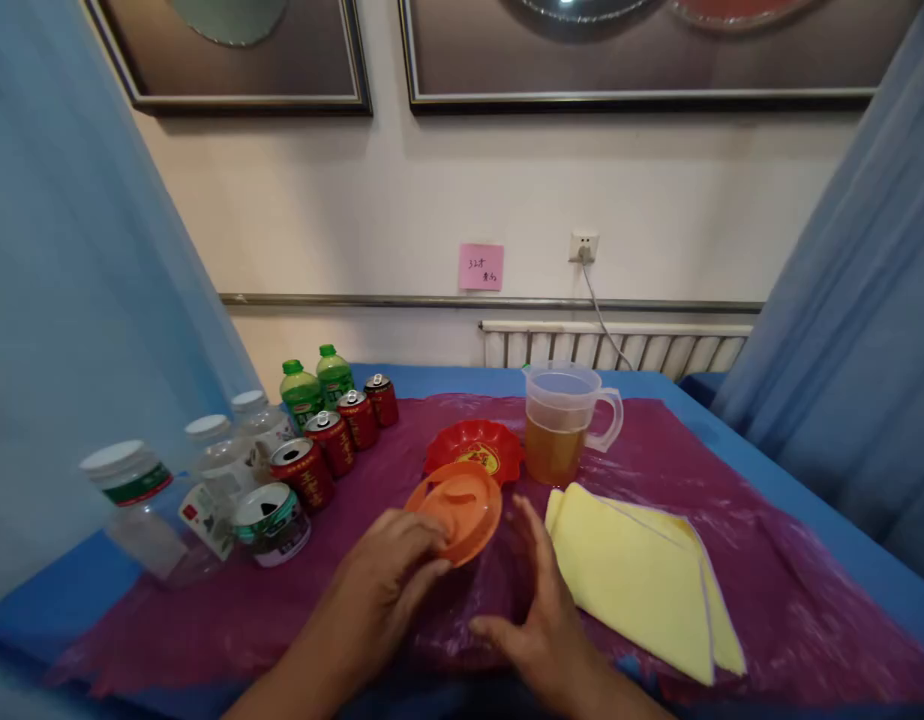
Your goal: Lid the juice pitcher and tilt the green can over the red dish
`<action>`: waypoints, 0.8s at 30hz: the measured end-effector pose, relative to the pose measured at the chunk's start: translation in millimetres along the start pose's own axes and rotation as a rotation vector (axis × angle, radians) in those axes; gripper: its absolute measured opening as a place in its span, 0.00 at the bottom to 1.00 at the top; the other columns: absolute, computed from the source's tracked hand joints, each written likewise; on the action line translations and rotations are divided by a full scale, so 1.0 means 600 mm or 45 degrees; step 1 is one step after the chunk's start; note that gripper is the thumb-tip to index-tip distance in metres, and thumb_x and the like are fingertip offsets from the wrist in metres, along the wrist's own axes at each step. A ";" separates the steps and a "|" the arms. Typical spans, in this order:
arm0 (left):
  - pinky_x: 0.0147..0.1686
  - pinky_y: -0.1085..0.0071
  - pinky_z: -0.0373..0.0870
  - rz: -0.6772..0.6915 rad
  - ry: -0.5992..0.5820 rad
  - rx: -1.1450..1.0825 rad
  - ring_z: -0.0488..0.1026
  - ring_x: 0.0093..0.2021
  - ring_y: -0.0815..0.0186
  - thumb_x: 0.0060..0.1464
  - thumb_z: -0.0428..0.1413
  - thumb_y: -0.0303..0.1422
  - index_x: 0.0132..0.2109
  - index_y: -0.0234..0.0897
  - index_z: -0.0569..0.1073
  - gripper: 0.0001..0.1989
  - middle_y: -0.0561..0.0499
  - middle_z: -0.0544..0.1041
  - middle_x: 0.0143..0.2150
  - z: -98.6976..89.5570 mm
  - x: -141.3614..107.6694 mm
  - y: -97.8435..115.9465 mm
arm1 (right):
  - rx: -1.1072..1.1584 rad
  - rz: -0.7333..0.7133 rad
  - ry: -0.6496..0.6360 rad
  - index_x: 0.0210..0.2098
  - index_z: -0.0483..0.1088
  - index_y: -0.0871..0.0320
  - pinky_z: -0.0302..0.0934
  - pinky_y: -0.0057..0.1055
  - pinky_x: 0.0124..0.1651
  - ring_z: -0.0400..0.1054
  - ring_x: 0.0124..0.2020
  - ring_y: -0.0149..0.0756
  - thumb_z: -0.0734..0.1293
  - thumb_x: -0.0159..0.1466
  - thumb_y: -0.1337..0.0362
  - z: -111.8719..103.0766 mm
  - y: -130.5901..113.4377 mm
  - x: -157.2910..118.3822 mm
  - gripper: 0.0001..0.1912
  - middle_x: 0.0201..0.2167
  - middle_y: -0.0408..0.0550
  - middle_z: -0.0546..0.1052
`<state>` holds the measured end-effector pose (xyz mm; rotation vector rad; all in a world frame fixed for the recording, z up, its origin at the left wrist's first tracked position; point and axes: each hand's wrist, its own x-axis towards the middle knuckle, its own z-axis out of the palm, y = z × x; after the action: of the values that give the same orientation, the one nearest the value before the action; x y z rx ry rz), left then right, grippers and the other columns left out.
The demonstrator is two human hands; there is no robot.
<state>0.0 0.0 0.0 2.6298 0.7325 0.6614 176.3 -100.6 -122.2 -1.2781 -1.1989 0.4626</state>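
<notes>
Left hand (394,570) pinching orange plastic dish (473,512), twelve o'clock of both hands. Right hand (541,610) spread, empty. Step: apparently handling dish; next move likely calls for support at its four-o'clock rim.

— Left side, findings?
— Left forearm (301,660) bare, angled inward from the lower edge. Left grip (387,572) back uppermost, its thumb and fingers drawn together in a pinch.
— And the right side?
— Right forearm (616,693) likewise bare, angled inward. Right grip (550,618) spread: fingers pointing forward, thumb extended toward the left, wide gap between. Both grips noted near each other, not touching.
</notes>
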 end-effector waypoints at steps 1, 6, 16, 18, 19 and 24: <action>0.44 0.69 0.70 0.065 -0.022 -0.066 0.75 0.44 0.62 0.65 0.52 0.35 0.40 0.42 0.74 0.07 0.50 0.80 0.42 -0.006 0.013 0.023 | 0.003 -0.036 0.044 0.74 0.35 0.49 0.53 0.53 0.70 0.50 0.73 0.54 0.80 0.51 0.63 -0.005 -0.005 0.013 0.65 0.74 0.60 0.50; 0.49 0.70 0.70 0.220 -0.089 -0.369 0.75 0.47 0.65 0.62 0.54 0.31 0.37 0.41 0.74 0.05 0.51 0.80 0.45 -0.006 0.072 0.099 | -0.026 -0.235 0.337 0.74 0.23 0.54 0.51 0.61 0.69 0.46 0.74 0.60 0.82 0.49 0.51 -0.040 -0.022 0.063 0.75 0.74 0.69 0.42; 0.57 0.60 0.73 0.161 0.035 -0.595 0.76 0.55 0.58 0.58 0.58 0.35 0.43 0.40 0.78 0.07 0.45 0.80 0.52 0.031 0.131 0.121 | -0.357 -0.387 0.501 0.73 0.19 0.58 0.53 0.60 0.68 0.47 0.74 0.57 0.75 0.59 0.47 -0.108 -0.044 0.115 0.68 0.74 0.71 0.42; 0.62 0.53 0.70 0.108 0.154 -0.509 0.72 0.62 0.54 0.58 0.59 0.39 0.53 0.43 0.77 0.16 0.42 0.77 0.59 0.041 0.118 0.102 | -0.413 -0.361 0.488 0.74 0.19 0.57 0.51 0.60 0.69 0.46 0.74 0.57 0.76 0.57 0.48 -0.128 -0.054 0.132 0.70 0.74 0.70 0.43; 0.63 0.52 0.69 0.089 0.207 -0.461 0.71 0.63 0.53 0.59 0.59 0.41 0.55 0.45 0.76 0.18 0.43 0.75 0.62 0.049 0.106 0.087 | -0.448 -0.358 0.491 0.74 0.20 0.55 0.52 0.60 0.68 0.46 0.74 0.58 0.77 0.56 0.49 -0.141 -0.059 0.144 0.70 0.74 0.69 0.43; 0.57 0.60 0.75 -0.073 0.232 -0.299 0.76 0.58 0.56 0.60 0.58 0.40 0.51 0.49 0.80 0.13 0.47 0.79 0.59 0.106 0.023 -0.017 | -0.742 -0.352 0.366 0.75 0.35 0.55 0.51 0.58 0.68 0.47 0.73 0.59 0.77 0.54 0.48 -0.216 -0.092 0.238 0.64 0.73 0.65 0.49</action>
<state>39.3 4.4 -52.9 2.3491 0.7295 0.9196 324.4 -61.0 7.7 -1.5688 -1.2803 -0.2921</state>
